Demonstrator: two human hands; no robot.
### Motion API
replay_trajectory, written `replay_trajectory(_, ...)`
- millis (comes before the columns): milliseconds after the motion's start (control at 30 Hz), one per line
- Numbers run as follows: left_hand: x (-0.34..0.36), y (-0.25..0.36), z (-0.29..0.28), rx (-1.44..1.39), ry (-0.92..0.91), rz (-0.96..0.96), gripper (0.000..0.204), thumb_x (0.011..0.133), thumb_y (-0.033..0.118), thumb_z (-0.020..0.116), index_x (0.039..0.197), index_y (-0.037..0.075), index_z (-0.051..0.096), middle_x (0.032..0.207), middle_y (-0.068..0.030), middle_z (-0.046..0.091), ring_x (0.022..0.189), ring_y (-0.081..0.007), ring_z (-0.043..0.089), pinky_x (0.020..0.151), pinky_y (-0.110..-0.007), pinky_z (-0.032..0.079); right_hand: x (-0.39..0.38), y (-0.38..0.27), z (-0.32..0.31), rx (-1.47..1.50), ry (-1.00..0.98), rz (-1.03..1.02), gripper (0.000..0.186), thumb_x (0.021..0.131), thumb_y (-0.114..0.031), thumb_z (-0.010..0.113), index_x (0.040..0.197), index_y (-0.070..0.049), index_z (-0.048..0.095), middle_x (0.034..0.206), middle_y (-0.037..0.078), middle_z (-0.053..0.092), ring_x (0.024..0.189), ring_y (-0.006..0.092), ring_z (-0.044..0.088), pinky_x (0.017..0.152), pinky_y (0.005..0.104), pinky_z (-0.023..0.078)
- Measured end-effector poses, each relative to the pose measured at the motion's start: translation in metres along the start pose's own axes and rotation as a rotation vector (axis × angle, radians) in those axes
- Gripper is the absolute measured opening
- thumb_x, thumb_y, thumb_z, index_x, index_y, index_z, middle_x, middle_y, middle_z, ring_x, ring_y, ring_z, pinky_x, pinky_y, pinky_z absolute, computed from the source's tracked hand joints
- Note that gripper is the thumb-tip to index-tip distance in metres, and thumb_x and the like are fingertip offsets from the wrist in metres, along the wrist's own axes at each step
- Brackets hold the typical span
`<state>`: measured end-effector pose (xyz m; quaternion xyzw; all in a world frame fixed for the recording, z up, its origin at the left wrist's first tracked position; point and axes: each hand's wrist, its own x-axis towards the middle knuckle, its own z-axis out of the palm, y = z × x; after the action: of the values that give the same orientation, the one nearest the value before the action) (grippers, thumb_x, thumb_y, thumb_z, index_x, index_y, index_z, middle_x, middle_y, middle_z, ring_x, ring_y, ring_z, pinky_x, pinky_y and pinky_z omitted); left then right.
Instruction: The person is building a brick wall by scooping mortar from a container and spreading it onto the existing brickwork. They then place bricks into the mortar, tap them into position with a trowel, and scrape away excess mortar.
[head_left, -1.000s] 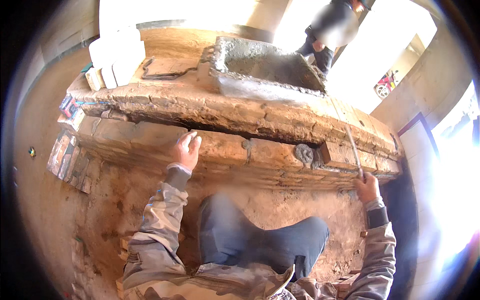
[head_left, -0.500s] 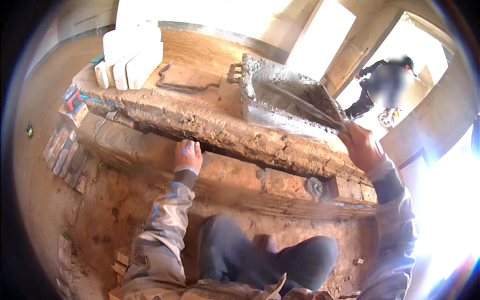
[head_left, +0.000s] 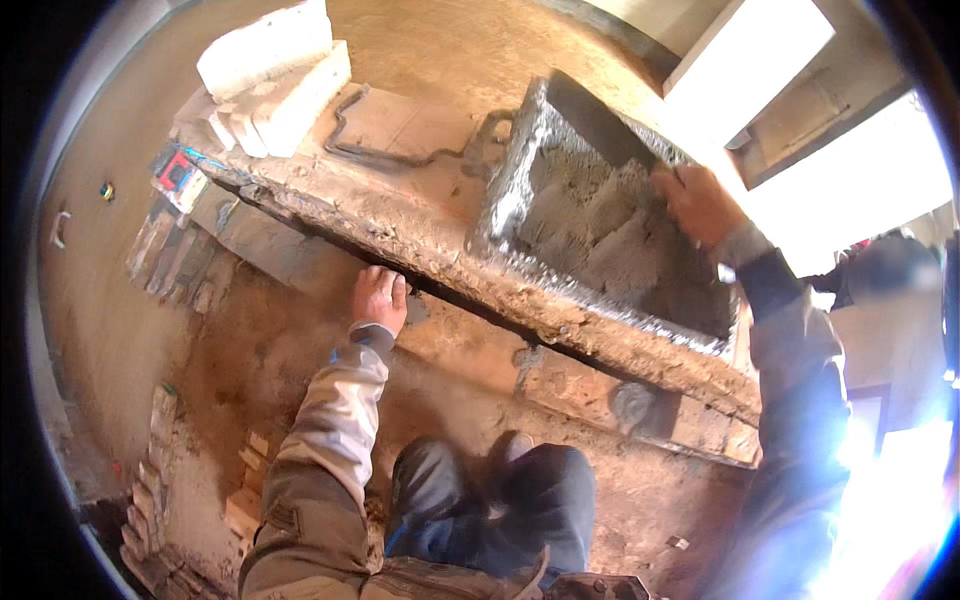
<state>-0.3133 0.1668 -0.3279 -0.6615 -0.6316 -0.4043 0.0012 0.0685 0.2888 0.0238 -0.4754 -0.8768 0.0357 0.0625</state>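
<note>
Shifted farther over the trough (head_left: 506, 210), the right hand (head_left: 702, 207) wraps its grip round a trowel (head_left: 598, 120) upper-left, whose tilting could spill mortar (head_left: 620, 230), while the left hand's (head_left: 380, 298) hold beside bricks (head_left: 455, 345) is unclear.

The brown floor (head_left: 440, 45) is edged by a dark strip (head_left: 630, 38) below a pale wall (head_left: 665, 18); at right, a bright opening (head_left: 860, 150) is seen, and the lower corner is bleached by glare (head_left: 900, 490).

Open room over trough (head_left: 514, 175), block stack (head_left: 268, 55) obstructing left
</note>
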Motion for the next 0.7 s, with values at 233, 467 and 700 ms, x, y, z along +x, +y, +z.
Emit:
replay_trajectory(233,0.038,-0.009,-0.07,-0.8,-0.223,-0.948,0.03,0.093,0.03,0.065,0.099,0.001,0.071,0.087,-0.0106,0.072,0.076,-0.022,0.067,0.07,-0.035,0.053,-0.009,-0.06,-0.065,1.27,-0.498,0.873,0.029,0.101,-0.028,0.053,0.088,-0.003,0.056,0.066,0.001,0.054,0.048,0.0109,0.051,0.039,0.0268,0.041)
replay_trajectory(467,0.176,0.09,-0.124,-0.824,-0.549,-1.324,0.047,0.098,0.044,0.053,0.124,0.005,0.06,0.112,-0.0122,0.07,0.101,-0.0259,0.065,0.088,-0.044,0.047,0.048,-0.032,-0.044,2.389,-0.603,1.156,0.022,0.102,-0.019,0.043,0.083,-0.008,0.049,0.067,-0.005,0.046,0.054,0.0084,0.047,0.048,0.0237,0.043)
replay_trajectory(700,0.202,0.062,-0.096,-1.169,-0.901,-1.466,0.062,0.102,0.058,0.037,0.142,0.012,0.046,0.145,-0.0116,0.054,0.134,-0.0267,0.047,0.104,-0.048,0.032,0.138,-0.054,-0.022,2.806,-0.595,1.293,0.024,0.1,-0.009,0.042,0.076,-0.007,0.045,0.068,-0.002,0.049,0.054,0.0082,0.049,0.05,0.0226,0.045)
